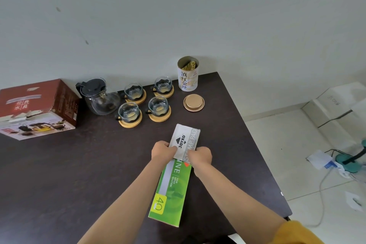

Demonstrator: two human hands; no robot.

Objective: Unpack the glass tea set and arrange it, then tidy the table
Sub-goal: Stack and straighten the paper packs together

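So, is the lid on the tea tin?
No, the tea tin stands open by the wall, and its lid lies on the table in front of it.

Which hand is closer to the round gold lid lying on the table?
The right hand. It grips the white stamp pad box almost straight below the round gold lid. The left hand grips the box's other side, farther left of the lid.

four cups (pixel 133 90), four coasters (pixel 159 116), one teapot (pixel 99 97).
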